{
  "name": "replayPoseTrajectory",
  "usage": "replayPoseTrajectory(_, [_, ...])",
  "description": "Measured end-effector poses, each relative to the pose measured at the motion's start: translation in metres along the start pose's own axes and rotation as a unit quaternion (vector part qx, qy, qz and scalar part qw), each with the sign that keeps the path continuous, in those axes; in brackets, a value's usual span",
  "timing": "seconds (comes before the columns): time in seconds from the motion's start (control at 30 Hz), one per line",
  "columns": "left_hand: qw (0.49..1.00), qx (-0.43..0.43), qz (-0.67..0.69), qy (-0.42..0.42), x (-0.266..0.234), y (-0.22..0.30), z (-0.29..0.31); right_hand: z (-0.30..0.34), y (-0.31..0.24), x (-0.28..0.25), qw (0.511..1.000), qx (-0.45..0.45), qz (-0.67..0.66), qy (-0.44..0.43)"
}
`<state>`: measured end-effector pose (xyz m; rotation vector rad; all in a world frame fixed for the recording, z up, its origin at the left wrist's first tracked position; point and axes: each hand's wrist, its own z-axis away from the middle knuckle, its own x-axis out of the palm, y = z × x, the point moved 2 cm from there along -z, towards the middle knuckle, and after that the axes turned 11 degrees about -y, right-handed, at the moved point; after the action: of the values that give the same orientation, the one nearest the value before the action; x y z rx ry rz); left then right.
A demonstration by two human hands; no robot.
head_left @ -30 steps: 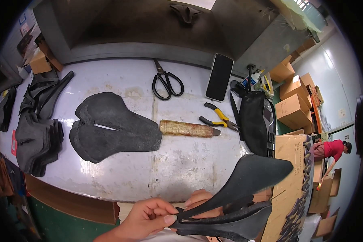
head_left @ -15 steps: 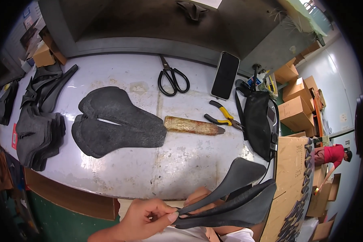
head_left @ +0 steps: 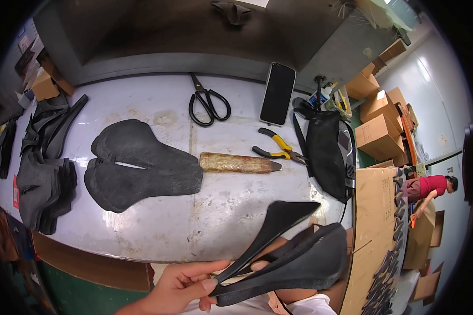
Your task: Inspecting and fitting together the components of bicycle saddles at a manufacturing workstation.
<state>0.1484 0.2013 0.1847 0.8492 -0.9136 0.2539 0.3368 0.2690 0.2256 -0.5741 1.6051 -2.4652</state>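
A black bicycle saddle shell point(head_left: 294, 252) hangs over the table's near edge, tilted, its narrow nose toward me. My left hand point(head_left: 181, 286) pinches that nose between thumb and fingers. My right hand point(head_left: 278, 252) is mostly hidden under the shell, with only a few fingers showing through its slot, holding it from below. A flat black saddle-shaped cover point(head_left: 142, 168) lies on the grey table point(head_left: 220, 210), apart from both hands.
On the table lie black scissors point(head_left: 207, 102), a dark phone point(head_left: 277, 93), yellow-handled pliers point(head_left: 278, 148), a wrapped brown tool point(head_left: 236, 163) and a black bag point(head_left: 326, 155). Stacks of black covers point(head_left: 42, 184) sit at the left. Cardboard boxes point(head_left: 378, 131) and a distant person point(head_left: 431, 186) are on the right.
The saddle shell has turned in my hands and now shows more of its broad side. The view has shifted a little; the table items have stayed put.
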Motion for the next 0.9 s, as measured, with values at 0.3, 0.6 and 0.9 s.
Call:
replayPoseTrajectory(0.3, [0.999,-0.009,-0.003,0.048,0.007,0.005,0.003,0.001,0.022,-0.025,0.990,0.027,0.061,-0.123])
replayPoseTrajectory(0.6, [0.994,-0.037,-0.097,0.043,0.009,0.008,0.001,0.001,0.027,-0.029,0.990,0.035,0.008,-0.139])
replayPoseTrajectory(0.9, [0.991,0.011,-0.122,0.052,0.016,0.000,-0.002,-0.014,0.035,-0.015,0.975,-0.096,-0.124,-0.157])
